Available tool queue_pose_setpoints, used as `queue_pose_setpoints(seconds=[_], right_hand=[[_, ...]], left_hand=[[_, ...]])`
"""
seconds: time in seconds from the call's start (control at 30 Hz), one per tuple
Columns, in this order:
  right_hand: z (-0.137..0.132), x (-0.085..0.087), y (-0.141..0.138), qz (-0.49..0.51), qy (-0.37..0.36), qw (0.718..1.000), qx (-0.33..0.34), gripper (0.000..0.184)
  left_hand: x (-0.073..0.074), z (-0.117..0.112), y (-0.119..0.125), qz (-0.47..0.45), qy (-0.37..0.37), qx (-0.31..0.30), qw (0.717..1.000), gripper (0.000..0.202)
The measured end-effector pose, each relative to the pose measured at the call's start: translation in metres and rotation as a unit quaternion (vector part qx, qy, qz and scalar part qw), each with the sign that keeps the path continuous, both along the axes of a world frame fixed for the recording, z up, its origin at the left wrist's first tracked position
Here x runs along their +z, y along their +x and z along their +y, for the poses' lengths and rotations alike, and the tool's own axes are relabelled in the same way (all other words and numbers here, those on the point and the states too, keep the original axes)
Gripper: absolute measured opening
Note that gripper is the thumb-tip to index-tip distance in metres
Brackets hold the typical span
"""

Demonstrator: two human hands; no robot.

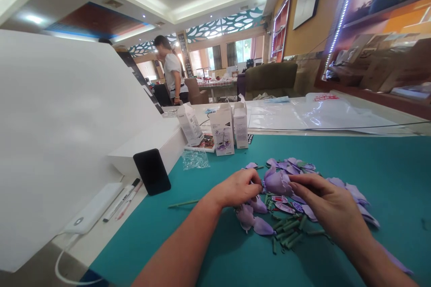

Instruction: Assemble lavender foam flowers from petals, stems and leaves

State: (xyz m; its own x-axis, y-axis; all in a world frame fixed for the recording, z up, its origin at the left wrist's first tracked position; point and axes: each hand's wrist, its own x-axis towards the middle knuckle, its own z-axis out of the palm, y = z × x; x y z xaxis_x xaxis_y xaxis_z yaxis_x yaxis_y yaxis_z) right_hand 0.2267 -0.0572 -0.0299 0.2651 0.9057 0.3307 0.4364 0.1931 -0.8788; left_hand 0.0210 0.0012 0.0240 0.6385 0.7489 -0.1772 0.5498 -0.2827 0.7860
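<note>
A purple artificial flower [276,182] is held between my two hands above the green mat [380,161], lying sideways with its petals toward the right. My left hand [239,186] is closed in a pinch at its narrow base; the fingertips are partly hidden. The thumb and fingers of my right hand [325,195] grip the rim of its petals. Below the hands lie more purple flower heads [245,216], several short green stem pieces [289,232] and small printed tags [284,207]. Loose purple petals [357,195] spread behind and right of my right hand.
White printed boxes [222,132] stand at the mat's back edge, beside crumpled clear plastic [195,159]. A dark phone [152,172] leans at left near markers [121,200] and a white power strip [92,208]. Plastic sheets [283,114] lie behind. A person [173,74] stands farther back.
</note>
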Motion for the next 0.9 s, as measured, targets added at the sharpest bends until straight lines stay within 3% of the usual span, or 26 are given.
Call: queue_pose_setpoints(seconds=[0.37, 0.6, 0.9], right_hand=[[0.000, 0.000, -0.003, -0.015, 0.021, 1.000, 0.004, 0.025], [0.001, 0.004, -0.013, 0.096, -0.019, 0.995, 0.026, 0.032], [0.002, 0.006, -0.016, 0.171, -0.064, 0.982, 0.046, 0.032]], left_hand=[[-0.002, 0.000, 0.002, 0.021, 0.046, -0.012, 0.999, 0.005], [0.001, 0.001, 0.003, 0.038, 0.096, -0.011, 0.995, 0.006], [-0.009, 0.004, 0.002, 0.057, 0.142, -0.028, 0.988, 0.012]])
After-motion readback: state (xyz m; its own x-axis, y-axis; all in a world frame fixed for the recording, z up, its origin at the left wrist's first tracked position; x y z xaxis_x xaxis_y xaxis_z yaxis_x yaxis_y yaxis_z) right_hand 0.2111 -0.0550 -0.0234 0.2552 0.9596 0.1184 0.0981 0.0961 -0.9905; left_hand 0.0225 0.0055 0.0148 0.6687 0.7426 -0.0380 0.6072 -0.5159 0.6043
